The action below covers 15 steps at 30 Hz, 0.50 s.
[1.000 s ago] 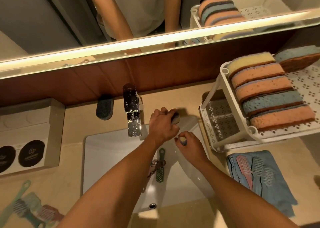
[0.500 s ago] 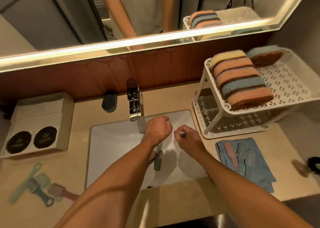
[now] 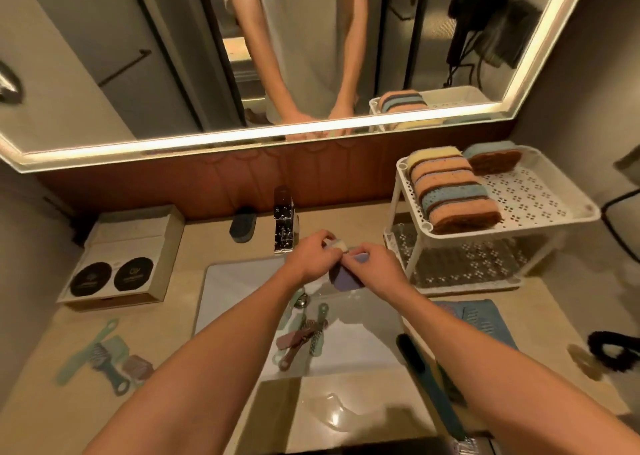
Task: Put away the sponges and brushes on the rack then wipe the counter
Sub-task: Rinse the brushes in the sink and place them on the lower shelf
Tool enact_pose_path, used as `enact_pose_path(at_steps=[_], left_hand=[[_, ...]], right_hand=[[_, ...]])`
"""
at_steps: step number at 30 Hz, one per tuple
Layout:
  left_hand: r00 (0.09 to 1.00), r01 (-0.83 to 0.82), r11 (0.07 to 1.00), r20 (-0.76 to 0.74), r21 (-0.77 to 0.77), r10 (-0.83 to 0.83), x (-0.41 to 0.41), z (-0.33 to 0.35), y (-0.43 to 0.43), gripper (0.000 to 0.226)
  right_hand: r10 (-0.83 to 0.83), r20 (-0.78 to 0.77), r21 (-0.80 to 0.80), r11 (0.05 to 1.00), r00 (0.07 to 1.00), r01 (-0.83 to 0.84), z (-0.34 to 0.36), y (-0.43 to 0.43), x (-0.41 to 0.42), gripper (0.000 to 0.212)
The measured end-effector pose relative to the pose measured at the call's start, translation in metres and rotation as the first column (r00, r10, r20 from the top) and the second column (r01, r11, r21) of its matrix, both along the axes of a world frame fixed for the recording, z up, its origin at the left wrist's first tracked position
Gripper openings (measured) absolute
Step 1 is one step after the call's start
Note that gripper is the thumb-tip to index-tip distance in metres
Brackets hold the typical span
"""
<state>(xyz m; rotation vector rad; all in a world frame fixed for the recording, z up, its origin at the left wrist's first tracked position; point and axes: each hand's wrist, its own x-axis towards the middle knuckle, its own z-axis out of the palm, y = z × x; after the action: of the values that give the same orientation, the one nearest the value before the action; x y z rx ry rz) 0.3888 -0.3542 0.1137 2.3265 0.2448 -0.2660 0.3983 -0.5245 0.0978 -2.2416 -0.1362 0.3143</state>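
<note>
Our left hand (image 3: pixel 313 255) curls round a pale sponge (image 3: pixel 335 244), and our right hand (image 3: pixel 375 267) pinches a purple sponge (image 3: pixel 344 277). Both are at frame centre, over the sink (image 3: pixel 235 281). At lower left, loose brushes (image 3: pixel 104 361) lie on the counter (image 3: pixel 45 402). Sink brushes (image 3: pixel 304 337) lie below our hands. At right, the rack (image 3: pixel 554 209) carries a row of sponges (image 3: pixel 450 191) on its top tier, with a cloth (image 3: pixel 498 333) below it.

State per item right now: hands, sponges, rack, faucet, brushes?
left hand: grips pale sponge
right hand: grips purple sponge
rack: top tier holds sponge row, standing on edge
faucet: no water visible
sink brushes: lying loose, not racked
counter brushes: lying flat, not racked
</note>
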Motion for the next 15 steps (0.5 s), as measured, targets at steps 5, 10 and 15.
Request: enact_pose_path(at_steps=[5, 10, 15], left_hand=[[0.994, -0.105, 0.957, -0.061, -0.269, 0.092, 0.001, 0.027, 0.002, 0.041], [0.996, -0.061, 0.968, -0.074, -0.243, 0.044, 0.003, 0.055, 0.001, 0.044], [1.000, -0.009, 0.989, -0.005, -0.147, 0.009, 0.008, 0.077, 0.001, 0.046]], right_hand=[[-0.024, -0.071, 0.179, 0.983, 0.997, 0.036, 0.032, -0.001, 0.005, 0.035], [0.087, -0.199, 0.278, 0.960, 0.976, -0.029, 0.060, -0.018, 0.008, 0.053], [0.273, -0.322, 0.349, 0.924, 0.907, -0.155, 0.083, -0.037, 0.015, 0.037]])
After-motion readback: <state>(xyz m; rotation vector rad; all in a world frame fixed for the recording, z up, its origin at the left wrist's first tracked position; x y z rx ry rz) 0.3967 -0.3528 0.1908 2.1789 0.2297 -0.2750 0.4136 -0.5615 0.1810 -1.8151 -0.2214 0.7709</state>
